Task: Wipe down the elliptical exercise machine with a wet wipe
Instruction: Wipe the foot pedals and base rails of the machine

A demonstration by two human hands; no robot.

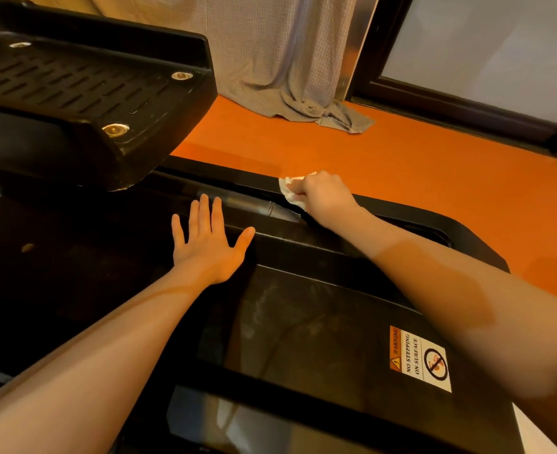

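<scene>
Right hand (326, 194) curled round a crumpled white wet wipe (291, 191), pressed to the far black rim of the elliptical machine's base cover (303, 244), beside the orange floor (401, 178). Left hand (208, 244) flat on the cover, fingers (204, 211) straight and spread, holding nothing. Ribbed black foot pedal (84, 93) overhanging upper left; grey curtain (290, 60) pooled on the floor beyond; warning sticker (421, 358) near the right forearm.

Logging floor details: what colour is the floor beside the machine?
Orange floor, plain and unpatterned, seen in the head view.
</scene>
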